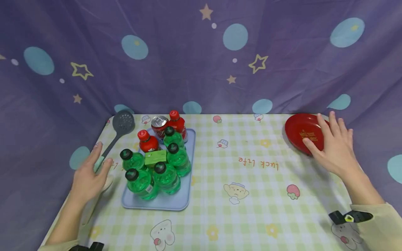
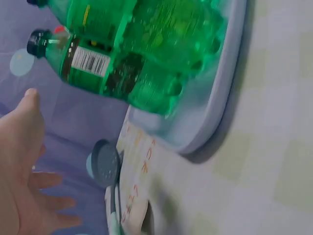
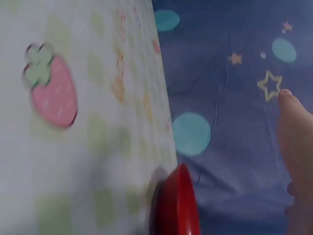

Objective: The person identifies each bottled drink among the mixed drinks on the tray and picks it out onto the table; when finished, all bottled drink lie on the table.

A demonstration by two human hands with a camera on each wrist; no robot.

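My left hand (image 1: 89, 179) hovers with spread fingers over the pale green handle of a grey perforated skimmer (image 1: 124, 122). In the left wrist view that hand (image 2: 22, 176) holds nothing and stays apart from the skimmer (image 2: 105, 164). Beneath it lies a pale spoon (image 1: 108, 183), partly hidden. At the far right, my right hand (image 1: 337, 151) is raised with fingers extended over the edge of a red plate (image 1: 299, 130), covering part of it. The right wrist view shows the plate's side (image 3: 181, 210) below the hand (image 3: 298, 147), with a gap between them.
A light blue tray (image 1: 157, 205) carries several green bottles (image 1: 141, 188), two red-capped bottles (image 1: 148, 143), a can (image 1: 158, 127) and a small green box (image 1: 155, 158). A checked cloth (image 1: 238, 223) covers the table. Purple curtains (image 1: 194, 76) hang behind and at both sides.
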